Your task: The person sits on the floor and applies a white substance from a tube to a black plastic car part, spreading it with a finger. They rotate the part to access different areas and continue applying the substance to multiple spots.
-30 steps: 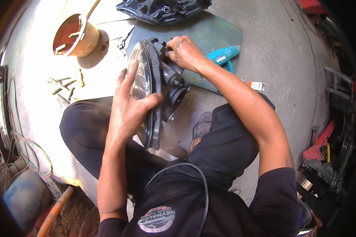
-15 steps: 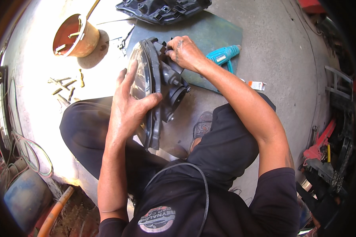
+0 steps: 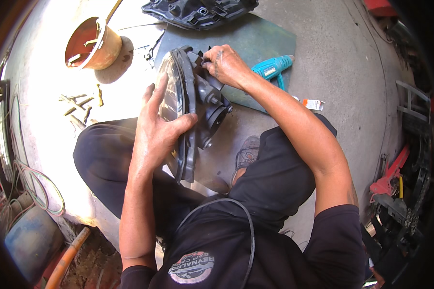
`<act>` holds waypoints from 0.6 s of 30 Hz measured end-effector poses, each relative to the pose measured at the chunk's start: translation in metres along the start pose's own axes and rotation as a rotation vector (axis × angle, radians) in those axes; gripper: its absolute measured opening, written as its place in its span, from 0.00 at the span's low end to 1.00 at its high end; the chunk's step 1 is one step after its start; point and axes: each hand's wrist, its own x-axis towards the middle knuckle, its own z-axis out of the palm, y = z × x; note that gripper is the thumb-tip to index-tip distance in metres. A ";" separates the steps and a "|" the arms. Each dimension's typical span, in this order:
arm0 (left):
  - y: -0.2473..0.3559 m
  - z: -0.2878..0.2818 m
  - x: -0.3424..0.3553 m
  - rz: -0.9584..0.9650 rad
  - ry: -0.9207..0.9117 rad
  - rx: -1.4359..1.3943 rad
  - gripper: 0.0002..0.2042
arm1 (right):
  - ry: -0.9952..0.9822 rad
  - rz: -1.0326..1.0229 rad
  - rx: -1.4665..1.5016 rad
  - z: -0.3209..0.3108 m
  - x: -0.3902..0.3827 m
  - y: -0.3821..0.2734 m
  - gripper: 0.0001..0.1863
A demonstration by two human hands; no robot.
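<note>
A car headlight [image 3: 190, 103] stands on edge between my knees, its clear lens to the left and its black housing to the right. My left hand [image 3: 160, 123] grips it from the lens side, with the thumb over the rim and the fingers along the lens. At the upper back of the housing, my right hand [image 3: 223, 62] has its fingers curled in a pinch at a small dark part. That part is mostly hidden by the fingers, so its kind cannot be made out.
A teal heat gun [image 3: 273, 66] lies on a dark green board [image 3: 255, 41]. Beyond stands another headlight housing [image 3: 200, 12]. To the left are a rusty pot [image 3: 106, 48] and several tools [image 3: 77, 103]. A small box [image 3: 313, 104] lies right. Hoses [image 3: 38, 188] lie at the left edge.
</note>
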 end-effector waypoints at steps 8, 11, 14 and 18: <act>0.001 0.000 0.001 -0.001 -0.001 0.005 0.52 | -0.002 0.001 0.016 0.003 -0.001 0.005 0.11; 0.001 -0.001 0.001 -0.001 -0.001 -0.010 0.51 | 0.001 0.007 0.047 -0.001 -0.003 0.002 0.12; 0.000 -0.001 0.002 0.016 -0.014 -0.020 0.51 | 0.044 -0.001 0.118 -0.005 -0.006 0.006 0.13; 0.004 -0.003 0.000 -0.005 -0.022 -0.033 0.50 | 0.107 0.076 0.223 -0.020 -0.014 0.004 0.15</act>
